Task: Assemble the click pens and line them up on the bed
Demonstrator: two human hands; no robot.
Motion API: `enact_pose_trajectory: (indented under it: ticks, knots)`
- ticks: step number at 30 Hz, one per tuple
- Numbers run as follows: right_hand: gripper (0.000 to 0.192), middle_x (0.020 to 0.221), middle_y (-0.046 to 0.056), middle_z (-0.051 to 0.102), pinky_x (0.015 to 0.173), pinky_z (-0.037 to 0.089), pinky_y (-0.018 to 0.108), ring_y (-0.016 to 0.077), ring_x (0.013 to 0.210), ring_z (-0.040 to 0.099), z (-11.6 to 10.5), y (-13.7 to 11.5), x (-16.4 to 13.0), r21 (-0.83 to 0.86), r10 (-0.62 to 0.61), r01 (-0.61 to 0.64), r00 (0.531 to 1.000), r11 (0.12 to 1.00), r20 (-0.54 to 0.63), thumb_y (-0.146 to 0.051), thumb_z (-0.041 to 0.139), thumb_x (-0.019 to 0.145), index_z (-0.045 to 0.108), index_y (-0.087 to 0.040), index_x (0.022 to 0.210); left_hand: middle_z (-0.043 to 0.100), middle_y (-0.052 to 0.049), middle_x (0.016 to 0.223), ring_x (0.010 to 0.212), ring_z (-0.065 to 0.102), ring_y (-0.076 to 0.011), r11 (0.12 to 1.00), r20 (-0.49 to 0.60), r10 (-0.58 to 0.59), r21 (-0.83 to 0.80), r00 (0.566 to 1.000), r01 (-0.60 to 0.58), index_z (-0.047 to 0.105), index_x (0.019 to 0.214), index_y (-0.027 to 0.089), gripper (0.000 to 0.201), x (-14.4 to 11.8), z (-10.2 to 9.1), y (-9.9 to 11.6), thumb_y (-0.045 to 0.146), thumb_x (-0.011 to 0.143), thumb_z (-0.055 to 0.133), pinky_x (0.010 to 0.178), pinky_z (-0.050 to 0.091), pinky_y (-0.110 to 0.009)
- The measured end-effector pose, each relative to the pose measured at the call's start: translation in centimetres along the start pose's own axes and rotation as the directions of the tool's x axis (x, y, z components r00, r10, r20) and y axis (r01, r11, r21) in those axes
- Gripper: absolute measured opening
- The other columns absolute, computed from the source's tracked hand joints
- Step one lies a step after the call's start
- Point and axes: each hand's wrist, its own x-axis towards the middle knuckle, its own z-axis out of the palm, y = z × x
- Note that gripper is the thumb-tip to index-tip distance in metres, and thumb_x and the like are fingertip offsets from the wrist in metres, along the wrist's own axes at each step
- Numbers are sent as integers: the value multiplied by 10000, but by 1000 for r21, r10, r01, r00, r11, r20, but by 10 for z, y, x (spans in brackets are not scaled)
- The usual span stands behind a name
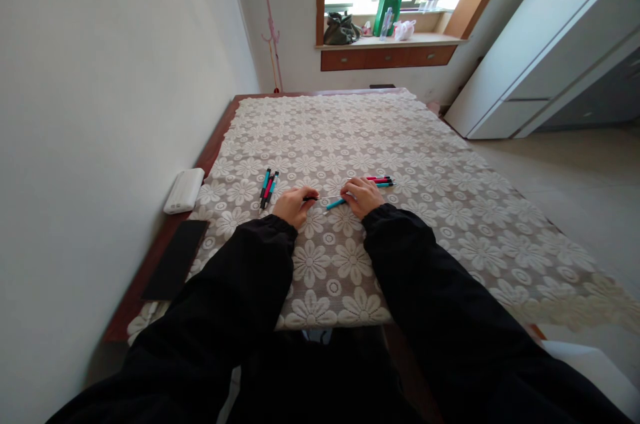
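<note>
Over the lace cloth, my left hand (294,205) is closed in a pinch on a small black pen part (311,198). A thin white rod, like a pen refill (330,197), spans the gap from that part to the closed fingertips of my right hand (362,196). Just below those fingertips is a light blue pen barrel (335,204), one end hidden by the hand; whether the hand touches it I cannot tell. Left of my left hand lies a small group of blue and pink pens (269,189). More pink and blue pens (384,182) lie beyond my right hand, partly covered by it.
A floral lace tablecloth (330,137) covers the wooden table. Along its left edge are a white power bank (185,191) and a dark flat phone-like slab (176,260), beside the wall. Bags stand on the windowsill (425,41); a white fridge (540,44) is at right.
</note>
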Motion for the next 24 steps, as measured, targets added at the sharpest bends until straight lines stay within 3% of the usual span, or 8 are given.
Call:
enact_pose_trajectory:
  ticks: [9,15,24]
  knots:
    - [116,1000,72,673,881,440,413,259,991,579,5,8,0,-17,53,-53,999,998,-2,-211,608,883,715,-250,859,774,-1,1008,1026,688,-209,999,-15,-41,-1,999,41,645,1022,237,242,1,-2,-1,98,831,591,977,513,-379]
    - [117,977,70,671,866,440,404,253,959,576,5,9,0,-20,66,-66,998,998,-24,-196,616,874,712,-247,831,765,-12,986,1009,670,-237,991,-38,-97,90,995,100,652,968,248,220,2,-4,-1,100,825,578,955,506,-412]
    - [100,1006,59,677,908,424,415,248,1001,558,2,-1,0,14,-52,52,999,999,13,-243,645,894,729,-259,842,752,-49,1047,1058,635,-249,990,-10,-68,120,998,69,691,956,223,199,2,-4,2,204,922,497,985,475,-426]
